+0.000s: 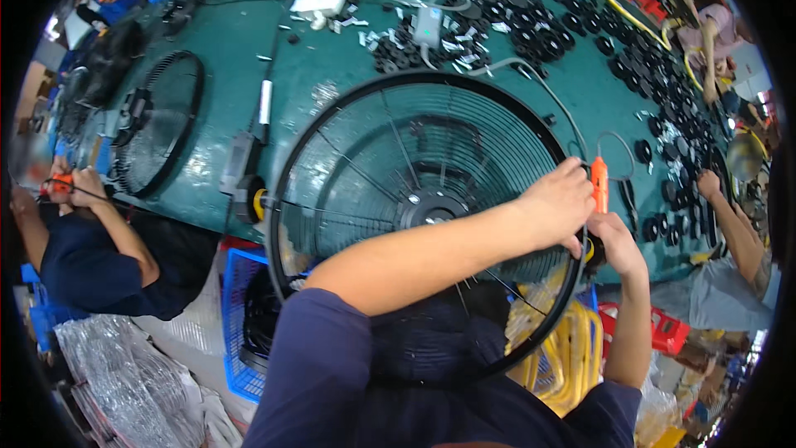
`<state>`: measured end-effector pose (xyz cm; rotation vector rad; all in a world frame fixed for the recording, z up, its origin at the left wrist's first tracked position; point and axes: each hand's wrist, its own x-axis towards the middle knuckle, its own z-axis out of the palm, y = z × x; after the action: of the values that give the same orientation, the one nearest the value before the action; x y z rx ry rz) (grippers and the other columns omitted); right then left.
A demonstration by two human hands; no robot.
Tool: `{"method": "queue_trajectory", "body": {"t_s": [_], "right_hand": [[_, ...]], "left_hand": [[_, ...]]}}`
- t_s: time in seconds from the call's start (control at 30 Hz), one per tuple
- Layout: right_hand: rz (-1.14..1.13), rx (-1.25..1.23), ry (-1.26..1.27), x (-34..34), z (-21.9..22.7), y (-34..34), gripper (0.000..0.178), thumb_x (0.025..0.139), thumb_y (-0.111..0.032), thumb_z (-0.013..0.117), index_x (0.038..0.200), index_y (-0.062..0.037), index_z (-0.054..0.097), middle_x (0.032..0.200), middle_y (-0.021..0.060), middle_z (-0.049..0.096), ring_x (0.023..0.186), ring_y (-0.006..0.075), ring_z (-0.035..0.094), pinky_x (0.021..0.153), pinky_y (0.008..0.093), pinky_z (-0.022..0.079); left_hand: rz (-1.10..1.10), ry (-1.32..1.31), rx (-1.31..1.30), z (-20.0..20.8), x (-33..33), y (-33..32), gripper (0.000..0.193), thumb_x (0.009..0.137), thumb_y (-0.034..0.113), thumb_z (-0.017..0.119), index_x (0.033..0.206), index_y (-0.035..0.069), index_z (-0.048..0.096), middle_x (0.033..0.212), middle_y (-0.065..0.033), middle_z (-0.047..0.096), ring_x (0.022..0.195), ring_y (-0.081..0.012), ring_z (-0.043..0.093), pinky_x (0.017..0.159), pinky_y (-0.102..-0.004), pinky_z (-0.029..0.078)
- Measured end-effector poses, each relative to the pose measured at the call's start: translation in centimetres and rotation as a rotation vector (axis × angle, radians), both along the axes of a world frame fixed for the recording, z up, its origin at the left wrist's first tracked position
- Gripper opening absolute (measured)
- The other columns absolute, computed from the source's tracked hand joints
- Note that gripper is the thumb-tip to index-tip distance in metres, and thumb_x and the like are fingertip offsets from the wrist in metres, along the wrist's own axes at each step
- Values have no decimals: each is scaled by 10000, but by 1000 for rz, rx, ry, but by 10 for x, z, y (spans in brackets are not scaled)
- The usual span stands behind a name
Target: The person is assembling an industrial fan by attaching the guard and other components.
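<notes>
A large round black fan guard (414,80), made of close wire rings around a dark hub (435,209), lies in front of me over the table's near edge. My left arm crosses above it, and my left hand (557,209) is closed around the right side of its rim. Just beside that, my right hand (618,242) is closed around the lower part of an orange electric screwdriver (599,186), held upright against the rim. My left fingertips are close to the tool. Its tip and the rim between my hands are partly hidden.
A grey cable links a small grey box (428,26) to my side of the green table (236,108). Many black round parts (539,37) cover its far right. Another guard (157,129) stands left near a co-worker (99,241). Blue basket (236,315) and yellow rings (572,348) sit below.
</notes>
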<state>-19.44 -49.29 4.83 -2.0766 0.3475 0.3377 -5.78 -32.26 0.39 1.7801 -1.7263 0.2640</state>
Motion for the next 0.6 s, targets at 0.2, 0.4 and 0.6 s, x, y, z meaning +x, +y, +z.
{"method": "queue_trajectory", "body": {"t_s": [0.2, 0.4, 0.6], "right_hand": [[-84, -524, -691, -41, -10, 48, 553, 1045, -412, 377, 1171, 78, 599, 1039, 221, 633, 986, 302, 639, 915, 388, 474], [-180, -71, -145, -10, -5, 25, 252, 922, -171, 476, 886, 53, 584, 749, 91, 544, 718, 164, 498, 672, 332, 424], [-269, -198, -463, -23, -3, 42, 493, 1051, -359, 404, 1230, 66, 580, 1051, 151, 632, 1000, 213, 601, 913, 334, 461]], "left_hand": [[-22, 19, 20, 7, -5, -5, 762, 565, 567, 826, 995, -38, 654, 987, -122, 641, 1088, -299, 574, 1142, -475, 327], [-33, 2, 19, -3, 1, 4, 788, 575, 589, 811, 1022, -34, 633, 990, -119, 637, 1088, -300, 574, 1145, -484, 322], [-48, 80, -74, -1, -2, 2, 859, 536, 554, 847, 1108, -30, 581, 1002, -123, 633, 1086, -299, 576, 1148, -479, 318]]}}
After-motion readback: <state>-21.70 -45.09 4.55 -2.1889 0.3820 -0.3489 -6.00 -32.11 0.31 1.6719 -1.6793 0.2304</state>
